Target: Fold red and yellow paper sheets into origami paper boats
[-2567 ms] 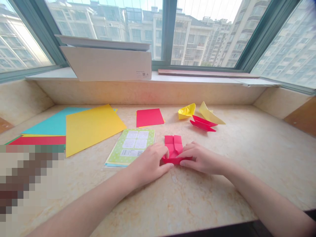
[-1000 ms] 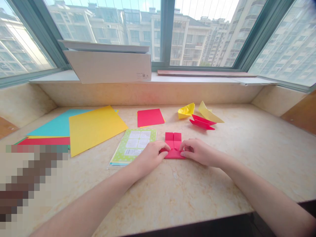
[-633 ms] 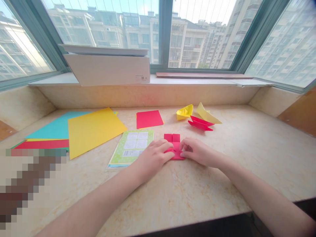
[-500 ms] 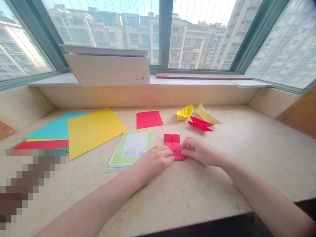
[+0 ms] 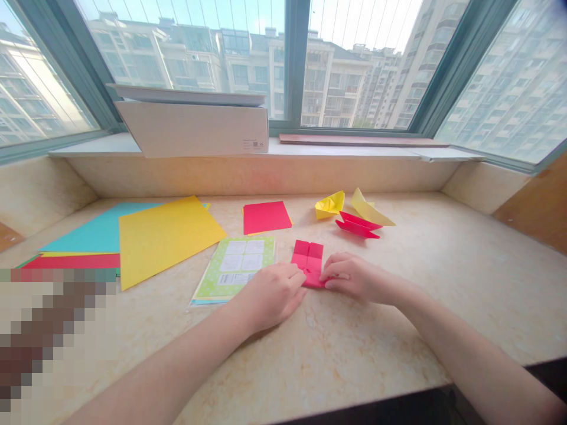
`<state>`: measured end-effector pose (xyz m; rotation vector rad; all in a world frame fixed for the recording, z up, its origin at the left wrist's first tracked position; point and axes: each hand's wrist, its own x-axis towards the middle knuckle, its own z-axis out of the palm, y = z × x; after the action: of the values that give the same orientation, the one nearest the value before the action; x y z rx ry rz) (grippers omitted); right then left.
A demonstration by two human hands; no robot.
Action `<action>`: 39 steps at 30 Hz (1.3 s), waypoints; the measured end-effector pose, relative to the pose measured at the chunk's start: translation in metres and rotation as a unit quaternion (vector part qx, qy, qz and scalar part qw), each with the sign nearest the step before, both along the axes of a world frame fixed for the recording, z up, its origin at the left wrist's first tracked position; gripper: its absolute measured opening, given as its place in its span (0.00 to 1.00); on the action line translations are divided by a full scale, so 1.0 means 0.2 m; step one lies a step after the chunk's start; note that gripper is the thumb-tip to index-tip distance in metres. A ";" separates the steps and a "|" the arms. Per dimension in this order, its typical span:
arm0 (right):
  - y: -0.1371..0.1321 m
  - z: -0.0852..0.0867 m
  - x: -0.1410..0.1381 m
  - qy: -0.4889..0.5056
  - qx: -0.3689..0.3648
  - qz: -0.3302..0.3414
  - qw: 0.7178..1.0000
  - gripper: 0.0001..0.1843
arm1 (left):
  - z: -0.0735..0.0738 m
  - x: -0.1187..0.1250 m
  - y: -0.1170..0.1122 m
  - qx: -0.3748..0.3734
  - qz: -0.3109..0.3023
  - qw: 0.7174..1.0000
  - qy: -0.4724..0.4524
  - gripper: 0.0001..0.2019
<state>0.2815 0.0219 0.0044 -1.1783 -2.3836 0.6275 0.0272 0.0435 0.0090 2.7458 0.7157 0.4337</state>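
Note:
A partly folded sheet of red origami paper (image 5: 309, 257) lies on the stone counter between my hands, creased down its middle with its lower part folded out sideways. My left hand (image 5: 279, 289) rests at its lower left corner, fingers curled and closed on that edge. At the lower right corner, my right hand (image 5: 352, 275) has its thumb and fingertips pinched on the paper. My fingers hide both lower corners. Just left of the paper, partly behind my left hand, lies a green packet of paper (image 5: 241, 265) in clear plastic.
Behind are a yellow folded boat (image 5: 330, 205), a pale yellow folded piece (image 5: 371, 209) and a red folded piece (image 5: 358, 225). Red square sheets (image 5: 267, 217) lie farther left, then a large yellow sheet (image 5: 168, 242) over coloured sheets. A white box (image 5: 195, 130) stands on the sill.
My right hand has shifted down to the paper's lower right corner. My left hand has drawn slightly left and down, and the red paper is turned a little.

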 end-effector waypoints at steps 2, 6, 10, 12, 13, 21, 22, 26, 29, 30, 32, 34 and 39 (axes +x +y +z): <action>0.00 0.00 -0.01 0.017 0.041 0.005 0.999 0.09 | 0.00 0.00 0.01 0.017 0.011 0.999 0.033 0.07; -0.01 -0.01 -0.05 0.060 0.111 -0.029 0.992 0.11 | -0.02 0.01 0.04 0.036 0.032 0.998 0.028 0.08; -0.03 -0.02 -0.10 0.098 0.134 -0.077 0.983 0.11 | -0.04 0.00 0.05 0.032 0.044 0.998 -0.034 0.08; -0.04 -0.02 -0.11 0.119 0.143 -0.084 0.979 0.11 | -0.03 -0.01 0.05 0.023 0.040 0.996 -0.075 0.10; -0.05 -0.01 -0.12 0.126 0.151 -0.082 0.977 0.10 | -0.03 -0.02 0.04 0.019 0.038 0.995 -0.091 0.11; -0.07 0.00 -0.14 0.157 0.205 -0.049 0.965 0.07 | 0.01 0.00 -0.05 0.000 0.005 0.990 -0.139 0.12; -0.08 0.00 -0.14 0.157 0.208 -0.042 0.965 0.06 | 0.01 0.00 -0.05 0.004 0.001 0.990 -0.141 0.12; -0.10 0.02 -0.16 0.158 0.213 -0.029 0.964 0.06 | 0.00 0.00 -0.05 0.035 -0.008 0.988 -0.153 0.12; -0.11 0.04 -0.16 0.156 0.215 -0.025 0.964 0.05 | 0.00 -0.01 -0.05 0.049 -0.017 0.985 -0.163 0.11; -0.11 0.04 -0.16 0.154 0.220 -0.022 0.963 0.05 | 0.00 -0.01 -0.05 0.053 -0.021 0.984 -0.167 0.11; -0.11 0.04 -0.15 0.149 0.234 -0.011 0.961 0.05 | -0.01 0.00 -0.06 0.058 -0.029 0.981 -0.181 0.10; -0.11 0.03 -0.15 0.147 0.242 -0.002 0.959 0.04 | -0.01 0.00 -0.06 0.057 -0.038 0.978 -0.196 0.09; -0.11 0.02 -0.16 0.165 0.219 0.003 0.962 0.02 | -0.02 -0.01 -0.05 0.084 -0.049 0.973 -0.211 0.10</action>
<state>0.2500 -0.0001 0.0082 -0.8027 -2.0941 0.2487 0.0261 0.0333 0.0044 2.6836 0.4476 1.0557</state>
